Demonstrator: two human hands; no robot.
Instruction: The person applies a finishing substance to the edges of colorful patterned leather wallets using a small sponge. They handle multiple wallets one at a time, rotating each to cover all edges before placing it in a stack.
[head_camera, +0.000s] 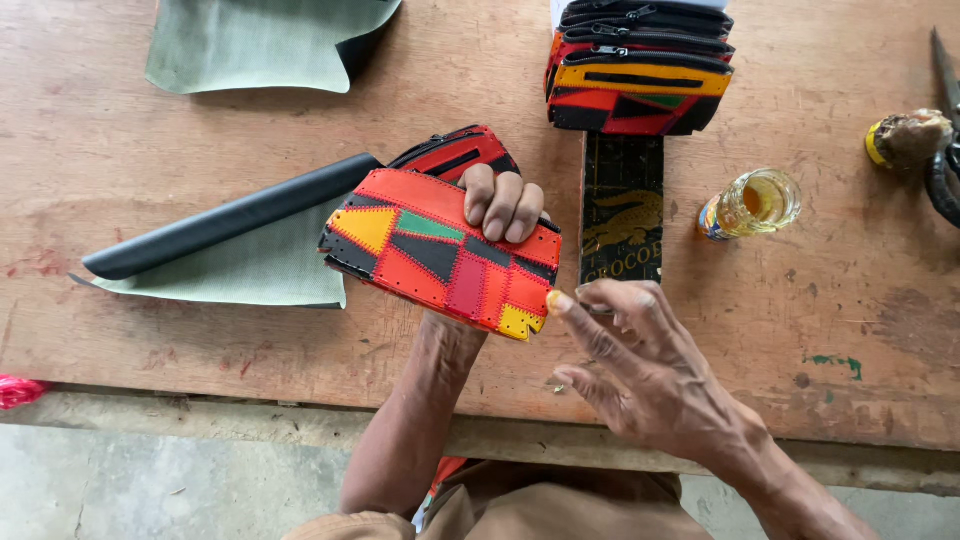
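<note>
My left hand (503, 203) grips a patchwork leather pouch (430, 250) in red, orange, yellow, green and black, holding it tilted above the wooden table (150, 130). Its fingers curl over the pouch's top edge. A second red and black pouch (455, 152) sits just behind it. My right hand (635, 365) hovers to the right with fingers spread, its thumb tip touching the pouch's lower right yellow corner; a small thin object seems pinched under the fingers, but I cannot tell what.
A stack of finished patchwork pouches (640, 65) stands at the back. A dark strip with a gold reptile print (622, 210) lies below it. A small glass jar of yellow liquid (758, 203), scissors (945, 120), a folded black-and-green sheet (230, 245) and a green sheet (260, 40) lie around.
</note>
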